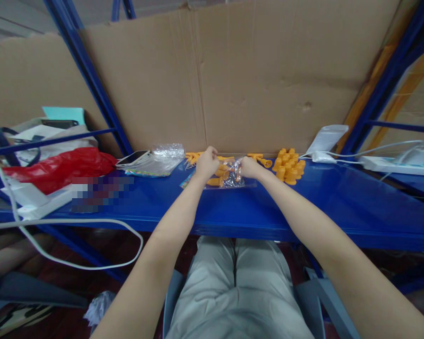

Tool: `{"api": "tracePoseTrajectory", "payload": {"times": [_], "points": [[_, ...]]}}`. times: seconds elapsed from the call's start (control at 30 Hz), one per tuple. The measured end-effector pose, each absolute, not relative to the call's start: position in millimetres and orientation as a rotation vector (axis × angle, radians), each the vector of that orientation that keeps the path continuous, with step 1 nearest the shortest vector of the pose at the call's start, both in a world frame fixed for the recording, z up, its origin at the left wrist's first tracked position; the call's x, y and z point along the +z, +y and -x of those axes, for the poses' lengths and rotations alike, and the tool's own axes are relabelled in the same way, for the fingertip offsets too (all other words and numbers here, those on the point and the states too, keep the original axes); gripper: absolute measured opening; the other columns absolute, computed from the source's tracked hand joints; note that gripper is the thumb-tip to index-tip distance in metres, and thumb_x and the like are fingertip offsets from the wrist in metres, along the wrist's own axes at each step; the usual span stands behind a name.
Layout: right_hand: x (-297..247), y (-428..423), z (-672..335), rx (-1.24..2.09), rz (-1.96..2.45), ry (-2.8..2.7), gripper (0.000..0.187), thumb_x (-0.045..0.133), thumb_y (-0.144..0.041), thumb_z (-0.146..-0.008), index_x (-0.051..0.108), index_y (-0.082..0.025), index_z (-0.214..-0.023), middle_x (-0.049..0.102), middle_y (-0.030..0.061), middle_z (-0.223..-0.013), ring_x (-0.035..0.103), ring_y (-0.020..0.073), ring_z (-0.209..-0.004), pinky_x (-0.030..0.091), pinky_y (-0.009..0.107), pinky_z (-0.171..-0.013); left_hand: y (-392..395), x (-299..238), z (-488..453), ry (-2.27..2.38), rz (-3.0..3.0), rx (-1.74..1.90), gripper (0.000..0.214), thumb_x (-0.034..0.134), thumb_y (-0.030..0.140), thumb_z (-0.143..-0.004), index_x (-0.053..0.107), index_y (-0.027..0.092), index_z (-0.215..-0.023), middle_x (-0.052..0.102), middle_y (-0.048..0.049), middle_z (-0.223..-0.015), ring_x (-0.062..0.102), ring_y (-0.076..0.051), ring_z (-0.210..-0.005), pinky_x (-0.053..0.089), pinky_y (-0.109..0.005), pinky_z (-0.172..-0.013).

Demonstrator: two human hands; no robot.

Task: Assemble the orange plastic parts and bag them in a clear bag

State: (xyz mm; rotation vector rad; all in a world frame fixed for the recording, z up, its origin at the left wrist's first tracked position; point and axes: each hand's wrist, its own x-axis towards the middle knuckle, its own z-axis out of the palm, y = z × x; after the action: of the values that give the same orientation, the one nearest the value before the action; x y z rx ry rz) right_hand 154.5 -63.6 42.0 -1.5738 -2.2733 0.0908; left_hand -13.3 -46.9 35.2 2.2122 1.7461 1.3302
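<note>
Both my arms reach forward over a blue metal shelf (304,207). My left hand (207,163) is closed on the left side of a small clear plastic bag (229,175) that holds several orange plastic parts. My right hand (249,167) is closed on the bag's right side. The bag rests on the shelf between the two hands. Just right of my right hand stands a cluster of orange cup-shaped parts (289,167). More orange parts (194,156) lie behind my left hand.
A stack of empty clear bags (164,157) and a phone (134,157) lie to the left, beside a red plastic bag (61,167). A white power strip (392,165) and cables sit at the right. Cardboard (250,70) backs the shelf. Blue uprights flank it.
</note>
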Motion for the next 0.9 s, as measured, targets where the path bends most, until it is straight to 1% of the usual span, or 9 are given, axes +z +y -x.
{"api": "tracePoseTrajectory", "payload": {"times": [0.1, 0.17, 0.27, 0.4, 0.53, 0.6, 0.67, 0.8, 0.9], "points": [[40, -60, -155, 0.104, 1.474, -2.277, 0.02, 0.066, -0.026, -0.084, 0.074, -0.011, -0.096, 0.075, 0.0143, -0.097, 0.067, 0.0227, -0.094, 0.048, 0.025, -0.079, -53, 40, 21, 2.029, -2.233, 0.874, 0.022, 0.053, 0.013, -0.073, 0.069, 0.014, -0.089, 0.074, -0.0137, -0.094, 0.068, -0.027, -0.098, 0.053, -0.035, -0.088], [37, -56, -155, 0.097, 1.378, -2.296, 0.02, 0.064, -0.018, -0.083, 0.073, -0.013, -0.099, 0.074, 0.0131, -0.103, 0.066, 0.0223, -0.097, 0.048, 0.026, -0.083, -56, 44, 23, 2.065, -2.261, 0.637, 0.02, 0.057, 0.016, -0.07, 0.071, 0.014, -0.084, 0.074, -0.0151, -0.091, 0.069, -0.028, -0.097, 0.053, -0.031, -0.082], [29, -48, -154, 0.057, 1.225, -2.336, 0.028, 0.058, -0.008, -0.079, 0.072, -0.013, -0.102, 0.071, 0.0125, -0.109, 0.064, 0.0216, -0.102, 0.047, 0.028, -0.089, -62, 48, 22, 2.037, -2.271, 0.422, 0.024, 0.056, 0.018, -0.067, 0.073, 0.013, -0.084, 0.074, -0.0152, -0.081, 0.07, -0.028, -0.088, 0.053, -0.029, -0.074], [16, -39, -153, 0.021, 1.146, -2.331, 0.037, 0.063, -0.006, -0.071, 0.07, -0.012, -0.107, 0.065, 0.0129, -0.116, 0.061, 0.0231, -0.109, 0.047, 0.032, -0.094, -67, 52, 21, 1.988, -2.28, 0.189, 0.024, 0.052, 0.019, -0.069, 0.073, 0.014, -0.077, 0.072, -0.0115, -0.072, 0.069, -0.025, -0.074, 0.051, -0.029, -0.068], [10, -37, -152, 0.042, 1.168, -2.307, 0.034, 0.068, -0.012, -0.072, 0.067, -0.013, -0.106, 0.062, 0.0122, -0.117, 0.06, 0.0238, -0.11, 0.047, 0.035, -0.095, -66, 51, 21, 1.944, -2.318, 0.183, 0.02, 0.05, 0.019, -0.072, 0.069, 0.017, -0.067, 0.07, -0.0077, -0.068, 0.068, -0.022, -0.075, 0.048, -0.025, -0.065], [10, -37, -152, 0.044, 1.181, -2.306, 0.035, 0.07, -0.014, -0.072, 0.066, -0.014, -0.107, 0.062, 0.0113, -0.115, 0.06, 0.024, -0.11, 0.047, 0.036, -0.096, -64, 50, 21, 1.915, -2.336, 0.245, 0.017, 0.051, 0.019, -0.072, 0.067, 0.018, -0.066, 0.07, -0.0061, -0.068, 0.068, -0.021, -0.078, 0.047, -0.024, -0.066], [11, -38, -152, 0.044, 1.187, -2.299, 0.036, 0.07, -0.012, -0.072, 0.065, -0.015, -0.108, 0.062, 0.011, -0.116, 0.059, 0.0237, -0.11, 0.046, 0.035, -0.097, -63, 50, 22, 1.89, -2.33, 0.245, 0.014, 0.053, 0.018, -0.07, 0.065, 0.018, -0.063, 0.067, -0.0056, -0.065, 0.067, -0.021, -0.075, 0.046, -0.024, -0.065], [11, -38, -154, 0.064, 1.176, -2.257, 0.039, 0.067, -0.008, -0.072, 0.063, -0.012, -0.111, 0.06, 0.0133, -0.119, 0.058, 0.0237, -0.114, 0.045, 0.035, -0.099, -65, 53, 23, 1.87, -2.307, 0.144, 0.018, 0.053, 0.016, -0.069, 0.056, 0.019, -0.051, 0.053, -0.0028, -0.047, 0.062, -0.02, -0.061, 0.043, -0.025, -0.057], [10, -36, -155, 0.101, 1.126, -2.179, 0.044, 0.069, -0.009, -0.07, 0.061, -0.011, -0.113, 0.058, 0.0144, -0.12, 0.058, 0.0237, -0.113, 0.046, 0.035, -0.098, -68, 55, 24, 1.86, -2.308, 0.15, 0.016, 0.052, 0.014, -0.067, 0.057, 0.019, -0.052, 0.047, -0.0001, -0.041, 0.06, -0.019, -0.057, 0.041, -0.024, -0.054]]}}
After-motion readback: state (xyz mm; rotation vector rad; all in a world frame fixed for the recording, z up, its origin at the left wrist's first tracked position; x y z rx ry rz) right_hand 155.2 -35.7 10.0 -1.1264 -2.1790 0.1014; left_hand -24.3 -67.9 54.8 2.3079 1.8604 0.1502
